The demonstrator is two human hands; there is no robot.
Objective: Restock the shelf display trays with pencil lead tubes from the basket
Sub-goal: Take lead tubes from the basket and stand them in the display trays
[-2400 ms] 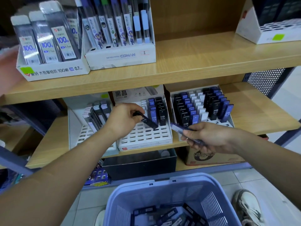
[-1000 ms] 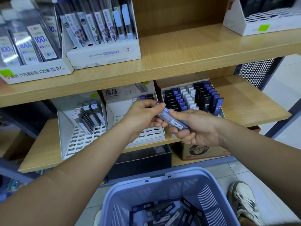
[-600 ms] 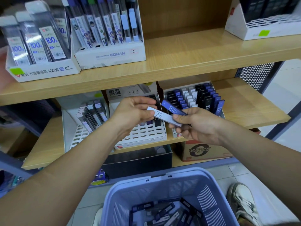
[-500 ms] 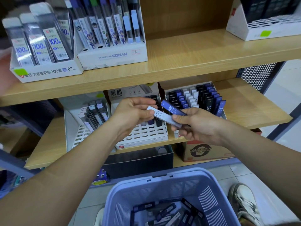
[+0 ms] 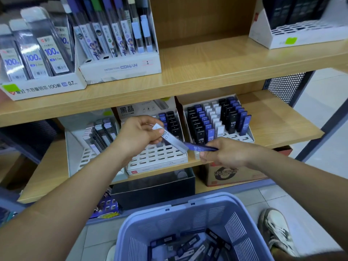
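Matt wood-grain shelf [image 5: 216, 59]; slotted, smooth plastic basket [image 5: 188, 219].

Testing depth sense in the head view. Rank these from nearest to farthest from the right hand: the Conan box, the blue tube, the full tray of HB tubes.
1. blue tube, in the grip of the right hand.
2. full tray, just behind it on the lower shelf.
3. Conan box, up left on the upper shelf.
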